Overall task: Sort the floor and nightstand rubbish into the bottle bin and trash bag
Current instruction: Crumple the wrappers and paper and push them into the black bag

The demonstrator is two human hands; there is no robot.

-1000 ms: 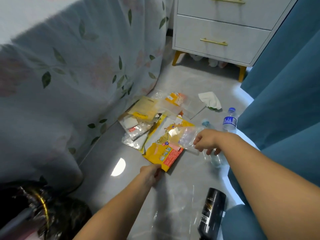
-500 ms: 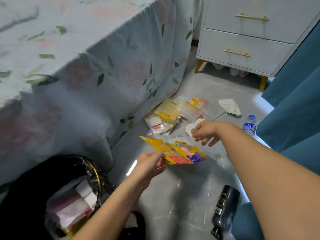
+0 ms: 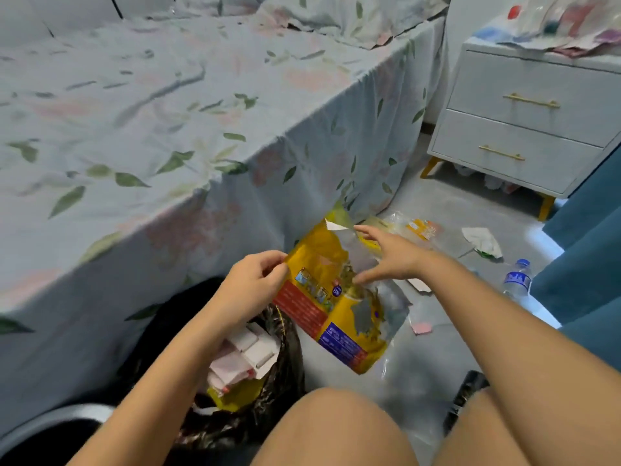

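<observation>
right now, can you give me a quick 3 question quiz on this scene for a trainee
1. True or false: the left hand pinches the edge of the yellow snack bag.
2. Which thing lies on the floor nearest the blue curtain? A) the water bottle B) the trash bag C) the white tissue
3. Fill in: the right hand reaches to the snack bag with its fingers ____.

Key
1. True: its grip is at the bag's left edge.
2. A
3. Spread; whether they touch the bag cannot be told.
</observation>
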